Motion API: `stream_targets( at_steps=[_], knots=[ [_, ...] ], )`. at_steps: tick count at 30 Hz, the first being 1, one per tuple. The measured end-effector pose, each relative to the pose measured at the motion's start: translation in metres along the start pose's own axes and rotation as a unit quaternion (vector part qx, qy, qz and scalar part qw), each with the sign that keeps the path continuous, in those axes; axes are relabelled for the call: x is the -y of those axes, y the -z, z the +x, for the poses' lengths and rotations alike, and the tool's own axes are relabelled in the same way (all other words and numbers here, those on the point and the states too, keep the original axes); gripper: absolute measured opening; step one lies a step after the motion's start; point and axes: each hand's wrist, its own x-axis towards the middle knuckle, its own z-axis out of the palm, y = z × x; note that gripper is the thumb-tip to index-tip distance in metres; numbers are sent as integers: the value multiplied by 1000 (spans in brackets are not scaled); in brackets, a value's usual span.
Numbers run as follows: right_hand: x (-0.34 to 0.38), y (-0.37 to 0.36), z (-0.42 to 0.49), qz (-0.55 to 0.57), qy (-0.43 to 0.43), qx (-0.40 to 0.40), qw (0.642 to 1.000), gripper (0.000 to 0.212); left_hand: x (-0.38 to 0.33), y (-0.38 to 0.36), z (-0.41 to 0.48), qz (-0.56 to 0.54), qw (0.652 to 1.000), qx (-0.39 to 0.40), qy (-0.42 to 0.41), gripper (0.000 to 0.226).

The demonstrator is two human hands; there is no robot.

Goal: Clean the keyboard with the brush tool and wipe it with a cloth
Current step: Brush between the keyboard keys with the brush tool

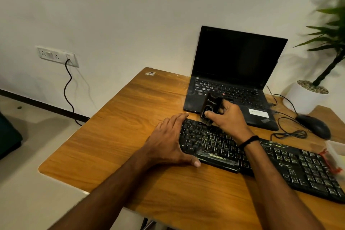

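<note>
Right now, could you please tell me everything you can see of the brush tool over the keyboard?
The brush tool is a black, glossy, plastic-looking block with pale lettering on its face and a round recess lower down. Dark bristles stick out of its bottom end and meet the top-left keys of the keyboard. It stands nearly upright, tilted slightly, gripped by the right hand with the thumb on the recess, just in front of the laptop.

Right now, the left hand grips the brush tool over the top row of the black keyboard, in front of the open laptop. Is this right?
Not quite. In the head view the right hand grips the brush tool over the top row of the black keyboard, in front of the open laptop. The left hand lies flat on the keyboard's left end.
</note>
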Motion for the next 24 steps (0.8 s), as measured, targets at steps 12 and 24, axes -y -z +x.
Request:
stream_targets(
  at_steps=[12,24],
  knots=[
    [8,-10,-8,-36,40,38,998,46,-6,-2,1,-19,1000,-12,1,153],
    [17,18,-4,-189,12,58,980,42,-6,-3,2,-60,998,-23,13,161]
  ],
)
